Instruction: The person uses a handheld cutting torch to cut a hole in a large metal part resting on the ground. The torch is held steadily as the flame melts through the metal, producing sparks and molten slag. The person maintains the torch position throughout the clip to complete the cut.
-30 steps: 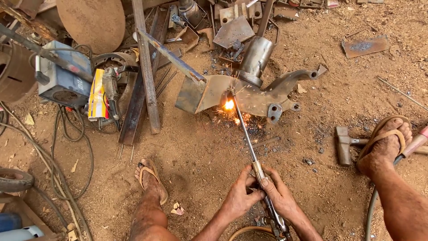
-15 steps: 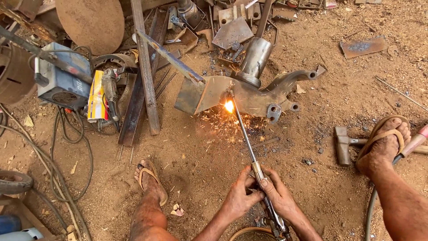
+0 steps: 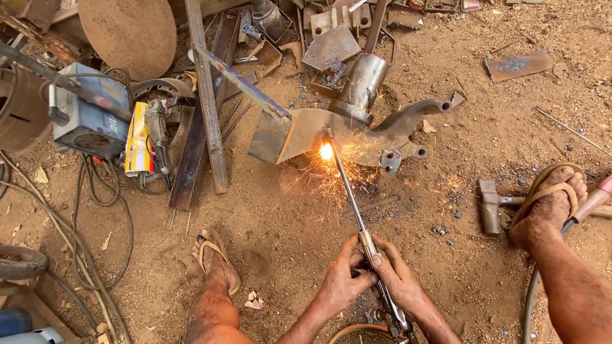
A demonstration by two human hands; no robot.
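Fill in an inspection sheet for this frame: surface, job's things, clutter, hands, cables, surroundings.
Surface: bare dirt ground, sparks scattered on it.
Job's things: cutting torch, flame at its tip on a rusty metal part.
Clutter: scrap steel bars, round disc, angle grinder, hammer.
Hands: left hand and right hand both grip the torch.
Cables: dark cords beside a blue machine; hose at right.
Surroundings: sandalled feet; tyre.

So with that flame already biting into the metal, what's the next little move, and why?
Probably ease the cutting torch slowly along the steel plate: both hands, left hand and right hand, grip it, and sparks spray only at its tip, so the cut looks just begun.
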